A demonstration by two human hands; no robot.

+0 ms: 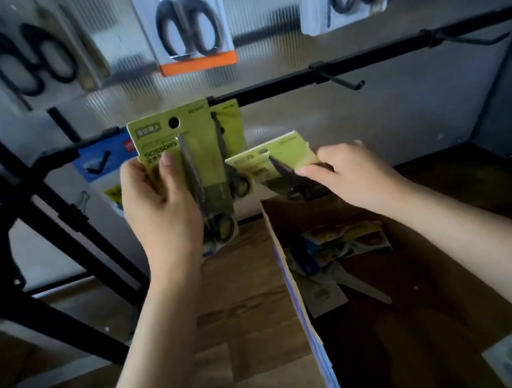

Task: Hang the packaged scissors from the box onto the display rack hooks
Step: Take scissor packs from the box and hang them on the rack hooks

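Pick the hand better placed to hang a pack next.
Probably left. The left hand holds its green pack upright, hang hole up, beside the rail. The right hand holds its pack tilted, over the box.

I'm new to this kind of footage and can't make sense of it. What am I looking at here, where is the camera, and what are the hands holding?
There is no machine here: a person wears a camera on the head, looking down at their own hands. The left hand holds a green scissors pack upright near the black rack bar. The right hand pinches a second green pack, tilted, above the open cardboard box, which holds more packs. Empty hooks stick out from the bar. Other scissors packs hang higher up.
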